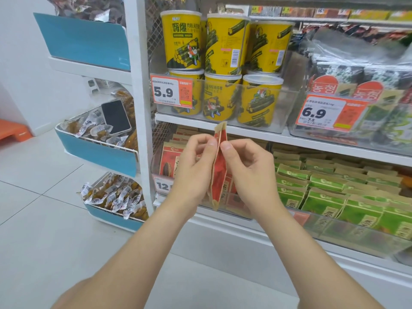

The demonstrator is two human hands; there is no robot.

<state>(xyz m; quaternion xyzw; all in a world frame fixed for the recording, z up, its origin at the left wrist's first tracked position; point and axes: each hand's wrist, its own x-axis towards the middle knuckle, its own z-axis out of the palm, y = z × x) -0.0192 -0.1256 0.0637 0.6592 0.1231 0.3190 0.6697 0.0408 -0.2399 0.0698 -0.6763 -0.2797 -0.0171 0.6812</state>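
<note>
The left hand (194,168) and the right hand (248,172) both pinch the red sunflower seed bag (219,175) near its thin top edge, up in the air in front of the shelf (312,142), so it could slip and fall if the fingers loosen.

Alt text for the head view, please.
The left hand and right hand pinch a red-and-brown packet edge-on before a shop shelf. Yellow canisters stand above it, green packets lie to its right, and a phone rests on bagged snacks at left.
</note>
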